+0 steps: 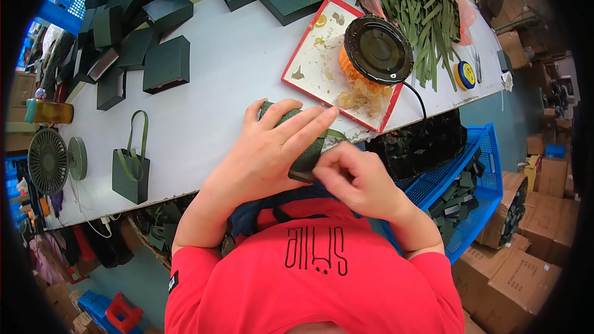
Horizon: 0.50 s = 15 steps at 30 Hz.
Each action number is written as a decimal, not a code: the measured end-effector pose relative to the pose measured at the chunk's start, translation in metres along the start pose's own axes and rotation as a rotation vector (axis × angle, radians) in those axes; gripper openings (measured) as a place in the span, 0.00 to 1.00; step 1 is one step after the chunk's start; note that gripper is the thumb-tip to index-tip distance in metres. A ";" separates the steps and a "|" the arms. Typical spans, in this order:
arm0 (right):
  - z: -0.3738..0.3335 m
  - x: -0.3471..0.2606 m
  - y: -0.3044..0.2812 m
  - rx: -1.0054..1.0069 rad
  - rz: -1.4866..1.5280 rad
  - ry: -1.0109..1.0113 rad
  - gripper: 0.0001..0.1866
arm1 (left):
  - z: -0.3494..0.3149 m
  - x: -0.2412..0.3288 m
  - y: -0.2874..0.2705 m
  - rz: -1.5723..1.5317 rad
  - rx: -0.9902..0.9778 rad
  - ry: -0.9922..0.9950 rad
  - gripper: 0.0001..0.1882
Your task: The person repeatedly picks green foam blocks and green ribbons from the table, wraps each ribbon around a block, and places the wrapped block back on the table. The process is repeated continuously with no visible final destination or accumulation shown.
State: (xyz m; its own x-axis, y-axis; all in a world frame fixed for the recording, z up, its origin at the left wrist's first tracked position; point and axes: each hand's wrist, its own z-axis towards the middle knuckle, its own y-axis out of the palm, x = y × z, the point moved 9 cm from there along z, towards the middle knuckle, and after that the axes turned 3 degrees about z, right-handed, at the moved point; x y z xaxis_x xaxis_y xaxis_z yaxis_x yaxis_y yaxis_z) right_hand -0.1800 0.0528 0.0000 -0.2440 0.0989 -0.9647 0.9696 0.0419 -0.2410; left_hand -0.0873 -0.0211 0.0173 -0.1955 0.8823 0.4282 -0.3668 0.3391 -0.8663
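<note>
Spanning a dark green textured box (pixel 309 159), the left hand (pixel 257 151) lies back upward, fingers extended and parted, thumb out of sight; right hand (pixel 359 179), fingers curled in at the box's right side, whether pinching anything cannot be told. Box: located between the two hands, in front of the red shirt (pixel 315 272); directly left of the right fingertips, beneath the left fingers, the left hand being nearer and covering most of it. Long axis: largely hidden, seeming to slant from far left to near right. Green strip (pixel 336 133): one, at the box's right side, between left index finger and right knuckles. Beyond: red-edged tray (pixel 303 55), bearing an orange, black-topped device (pixel 378 49); bundle of green ribbon strips (pixel 427 31), farther right; small handled green bag (pixel 130 176), well apart on the left.
</note>
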 end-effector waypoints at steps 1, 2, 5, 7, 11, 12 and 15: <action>-0.004 0.001 -0.007 0.073 0.122 -0.042 0.03 | -0.001 -0.002 -0.001 -0.007 0.008 -0.019 0.53; -0.010 0.008 -0.013 0.146 0.243 -0.084 0.03 | -0.001 -0.004 -0.003 -0.015 0.016 -0.038 0.54; -0.017 0.011 -0.029 0.350 0.528 -0.221 0.04 | -0.002 -0.009 -0.001 -0.018 -0.006 -0.088 0.54; -0.016 0.007 -0.024 0.358 0.219 -0.240 0.11 | -0.002 -0.010 -0.001 -0.017 0.007 -0.096 0.54; -0.005 -0.005 -0.002 0.157 -0.170 -0.104 0.26 | -0.001 -0.008 0.001 0.007 0.041 -0.075 0.53; -0.002 -0.005 0.003 0.138 -0.164 -0.104 0.26 | 0.000 -0.006 0.001 0.014 0.039 -0.068 0.52; 0.000 -0.005 0.008 0.114 -0.150 -0.087 0.26 | 0.000 -0.002 0.001 0.027 0.034 -0.058 0.51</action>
State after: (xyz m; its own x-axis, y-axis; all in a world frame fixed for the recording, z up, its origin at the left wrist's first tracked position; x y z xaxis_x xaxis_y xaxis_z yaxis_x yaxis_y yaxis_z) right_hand -0.1714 0.0522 0.0027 -0.3879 0.0131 -0.9216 0.9195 -0.0634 -0.3879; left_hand -0.0876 -0.0228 0.0151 -0.2581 0.8701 0.4198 -0.3915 0.3031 -0.8688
